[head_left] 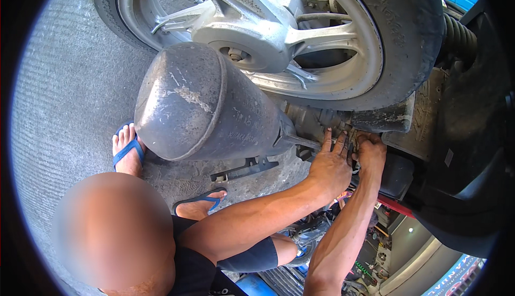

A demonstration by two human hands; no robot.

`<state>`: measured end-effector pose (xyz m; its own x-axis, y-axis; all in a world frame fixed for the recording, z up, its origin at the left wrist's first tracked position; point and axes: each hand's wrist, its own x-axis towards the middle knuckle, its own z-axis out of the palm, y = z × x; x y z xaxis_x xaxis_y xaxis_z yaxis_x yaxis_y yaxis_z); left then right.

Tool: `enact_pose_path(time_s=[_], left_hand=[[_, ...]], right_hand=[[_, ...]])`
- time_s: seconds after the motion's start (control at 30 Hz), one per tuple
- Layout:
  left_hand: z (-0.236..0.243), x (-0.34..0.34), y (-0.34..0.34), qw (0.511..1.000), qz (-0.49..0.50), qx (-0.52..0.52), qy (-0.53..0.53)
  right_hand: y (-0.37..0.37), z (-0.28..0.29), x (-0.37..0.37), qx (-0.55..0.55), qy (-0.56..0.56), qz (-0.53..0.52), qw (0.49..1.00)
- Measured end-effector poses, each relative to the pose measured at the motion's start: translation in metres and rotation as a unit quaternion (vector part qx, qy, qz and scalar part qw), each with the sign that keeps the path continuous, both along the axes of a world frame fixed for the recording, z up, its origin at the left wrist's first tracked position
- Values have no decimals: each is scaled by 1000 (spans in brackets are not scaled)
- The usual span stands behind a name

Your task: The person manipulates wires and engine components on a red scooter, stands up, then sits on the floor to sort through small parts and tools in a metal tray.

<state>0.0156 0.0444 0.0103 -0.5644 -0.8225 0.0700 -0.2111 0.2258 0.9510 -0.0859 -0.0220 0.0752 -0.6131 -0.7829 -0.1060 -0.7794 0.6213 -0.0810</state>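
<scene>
Left hand (pixel 331 163) flat, fingers spread and pointing far, pressed against grimy engine underside (pixel 322 120) just right of muffler neck; nothing gripped. Right hand (pixel 370 151) curled, knuckles up, tucked against same underside, touching left hand; whether anything sits inside the fist cannot be told. Both forearms entering from lower edge, converging.

One muffler (pixel 204 103), dusty grey-black, long axis running left to right: fat rounded end pointing left and near, narrowing to the right where it meets the engine beside the hands. One small black bracket (pixel 244 170) on the ground just near the muffler.

One rear wheel (pixel 279 33) farther off, silver cast spokes, black tyre. One coiled shock spring (pixel 458 35) far right. Two feet in blue flip-flops (pixel 127 151) left of the hands, on rough concrete (pixel 70 92).
</scene>
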Motion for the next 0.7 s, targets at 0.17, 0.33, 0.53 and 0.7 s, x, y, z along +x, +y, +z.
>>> enact_pose_path(time_s=[0.17, 0.33, 0.53, 0.7], left_hand=[[-2, -5, -1, 999, 8, 28, 24], [-1, -1, -1, 1000, 6, 19, 21], [-2, 0, -3, 1000, -10, 14, 4], [-5, -3, 0, 998, 32, 29, 41]], right_hand=[[10, -11, -4, 5, 164, 176, 970], [12, -7, -6, 21, 171, 172, 970], [5, -7, -14, 53, 205, 205, 956], [12, -12, -11, 15, 157, 169, 973]])
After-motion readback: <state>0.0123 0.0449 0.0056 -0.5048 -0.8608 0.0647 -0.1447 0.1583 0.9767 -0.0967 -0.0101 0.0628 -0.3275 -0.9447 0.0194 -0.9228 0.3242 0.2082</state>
